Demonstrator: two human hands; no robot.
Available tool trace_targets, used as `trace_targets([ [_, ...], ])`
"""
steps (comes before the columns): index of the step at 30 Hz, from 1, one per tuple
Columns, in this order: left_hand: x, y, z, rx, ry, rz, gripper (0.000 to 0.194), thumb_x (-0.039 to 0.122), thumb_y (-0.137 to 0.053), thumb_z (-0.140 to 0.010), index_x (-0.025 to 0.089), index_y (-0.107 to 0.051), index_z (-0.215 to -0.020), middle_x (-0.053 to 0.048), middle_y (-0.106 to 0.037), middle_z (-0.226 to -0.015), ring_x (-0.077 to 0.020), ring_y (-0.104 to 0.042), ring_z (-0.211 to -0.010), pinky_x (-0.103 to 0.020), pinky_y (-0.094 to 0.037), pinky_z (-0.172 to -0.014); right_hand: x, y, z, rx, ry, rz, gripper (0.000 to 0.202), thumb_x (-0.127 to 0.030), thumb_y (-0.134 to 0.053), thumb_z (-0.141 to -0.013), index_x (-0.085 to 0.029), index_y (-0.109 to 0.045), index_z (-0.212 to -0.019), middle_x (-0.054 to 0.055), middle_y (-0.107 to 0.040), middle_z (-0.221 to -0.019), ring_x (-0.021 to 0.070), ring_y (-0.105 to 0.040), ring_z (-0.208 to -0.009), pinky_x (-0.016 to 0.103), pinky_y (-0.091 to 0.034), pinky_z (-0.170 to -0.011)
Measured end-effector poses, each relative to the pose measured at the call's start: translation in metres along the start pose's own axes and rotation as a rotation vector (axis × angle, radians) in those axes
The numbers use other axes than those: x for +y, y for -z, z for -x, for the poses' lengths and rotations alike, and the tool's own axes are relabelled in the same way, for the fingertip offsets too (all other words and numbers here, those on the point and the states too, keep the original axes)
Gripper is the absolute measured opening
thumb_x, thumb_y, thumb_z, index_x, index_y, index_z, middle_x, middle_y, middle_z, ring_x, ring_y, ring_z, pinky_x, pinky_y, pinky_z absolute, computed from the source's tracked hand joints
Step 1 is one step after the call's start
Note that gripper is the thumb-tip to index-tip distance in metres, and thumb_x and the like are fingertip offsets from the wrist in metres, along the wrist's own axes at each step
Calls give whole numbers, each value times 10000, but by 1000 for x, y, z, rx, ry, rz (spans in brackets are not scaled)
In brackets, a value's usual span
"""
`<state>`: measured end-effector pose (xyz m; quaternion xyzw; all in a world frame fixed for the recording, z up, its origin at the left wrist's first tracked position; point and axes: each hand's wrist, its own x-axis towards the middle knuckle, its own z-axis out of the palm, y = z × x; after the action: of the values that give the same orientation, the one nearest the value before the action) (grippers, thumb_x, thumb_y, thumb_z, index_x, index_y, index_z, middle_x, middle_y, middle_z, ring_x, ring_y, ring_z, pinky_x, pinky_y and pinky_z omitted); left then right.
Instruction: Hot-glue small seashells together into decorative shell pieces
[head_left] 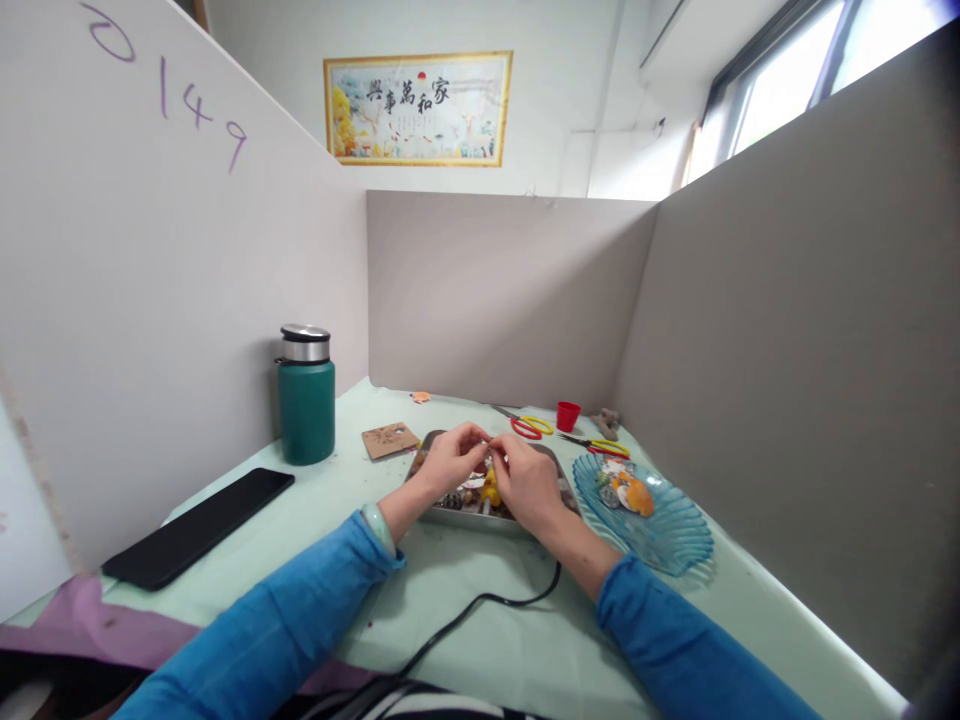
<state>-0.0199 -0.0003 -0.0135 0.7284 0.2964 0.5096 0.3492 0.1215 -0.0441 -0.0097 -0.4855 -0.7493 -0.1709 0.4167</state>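
Observation:
Both hands meet above a metal tray (480, 521) in the middle of the table. My left hand (456, 455) has its thumb and fingers pinched together. Against them, my right hand (525, 478) pinches from the other side. Whatever is between the fingertips is too small and covered to make out. Inside the tray lie small mixed pieces, among them a yellow piece (490, 490) and a dark pine cone (452, 500). My hands hide part of the tray's contents. A black cable (487, 598) runs from near the tray toward me.
On the left stand a green bottle (306, 412) and a black phone-like slab (201, 525). A brown card (390, 441) lies behind the tray. To the right are a blue glass plate (675, 530) with decorated pieces, scissors (534, 427), snips (606, 448) and a red cup (568, 416). Grey partitions (510, 290) enclose the table.

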Motion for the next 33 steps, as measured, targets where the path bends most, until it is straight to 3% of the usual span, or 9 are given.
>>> trace_targets([
  [18,-3,1,-1,74,21,-99,163,170,-564,-682,136,-602,-837,10,-606,-633,-102,-565,-569,-207,-469,-552,0,1,1,-10,-1,-21,121,-183,-473,-830,-188,-589,-862,14,-650,-790,142,-557,-672,238,-317,-594],
  [33,-8,2,-2,86,-8,-170,167,160,-525,-691,134,-589,-843,-6,-623,-680,-103,-571,-572,-205,-461,-536,0,1,0,-24,9,-56,134,-179,-468,-832,-183,-596,-870,27,-654,-803,142,-568,-688,233,-338,-606],
])
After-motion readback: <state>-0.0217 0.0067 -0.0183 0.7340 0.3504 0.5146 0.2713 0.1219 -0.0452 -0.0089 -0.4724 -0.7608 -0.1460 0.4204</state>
